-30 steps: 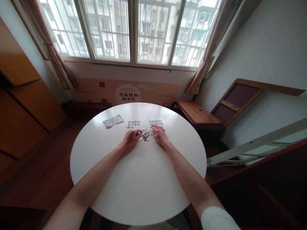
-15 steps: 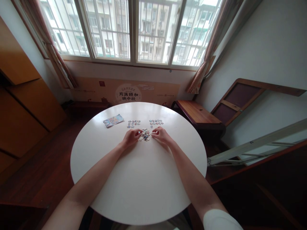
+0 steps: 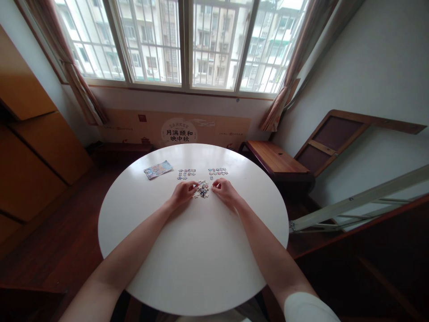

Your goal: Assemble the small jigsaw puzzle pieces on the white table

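On the round white counter (image 3: 187, 268), at the left, lies a colourful picture card (image 3: 158, 169). Near it is a small row of joined puzzle pieces (image 3: 187, 173). The left hand (image 3: 182, 193) is curled, its fingertips touching the loose pile of puzzle pieces (image 3: 202, 189) in the middle; whether it pinches a piece, I cannot tell. A second row of pieces (image 3: 217, 171) lies just behind the pile. The right hand (image 3: 225, 191) is also curled, fingertips at the pile's right edge; whether it holds anything I cannot tell.

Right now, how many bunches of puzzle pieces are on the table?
3. A heap lies between the left hand and right hand. The left group and right group lie spread out just beyond it. Fingers may hide a few pieces.
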### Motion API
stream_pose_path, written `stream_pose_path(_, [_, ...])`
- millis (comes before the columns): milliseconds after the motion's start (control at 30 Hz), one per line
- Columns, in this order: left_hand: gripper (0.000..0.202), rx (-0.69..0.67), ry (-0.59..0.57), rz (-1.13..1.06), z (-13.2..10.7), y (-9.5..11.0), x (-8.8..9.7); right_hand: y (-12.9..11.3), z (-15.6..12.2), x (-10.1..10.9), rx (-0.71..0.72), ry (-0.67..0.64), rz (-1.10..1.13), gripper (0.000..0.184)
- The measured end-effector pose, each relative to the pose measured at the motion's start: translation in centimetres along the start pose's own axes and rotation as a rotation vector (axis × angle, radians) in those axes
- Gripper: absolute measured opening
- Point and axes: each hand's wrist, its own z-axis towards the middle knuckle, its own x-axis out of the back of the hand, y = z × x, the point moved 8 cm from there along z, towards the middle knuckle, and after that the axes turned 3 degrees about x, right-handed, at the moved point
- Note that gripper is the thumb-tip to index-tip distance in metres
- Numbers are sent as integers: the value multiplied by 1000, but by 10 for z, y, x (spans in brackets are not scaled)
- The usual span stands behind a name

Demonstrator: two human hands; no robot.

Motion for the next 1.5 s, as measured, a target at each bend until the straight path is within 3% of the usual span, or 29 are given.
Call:
stream_pose_path(233, [27,-20,34,3,0,5,5,-11,4,1,56,87,136,15])
stream_pose_path(500, [21,-108,76,24,-5,16,10,-40,2,-24,133,13,478,25])
stream_pose_path(833, [25,-153,53,56,-8,27,12,-33,0,-35,-109,-34,875,36])
stream_pose_path(1100, [23,-171,93,46,-8,28,13,-32,-1,-35,-153,-18,914,34])
stream_pose_path(1500, [22,-256,39,100,-10,34,10,-31,0,-33,-142,3,894,32])
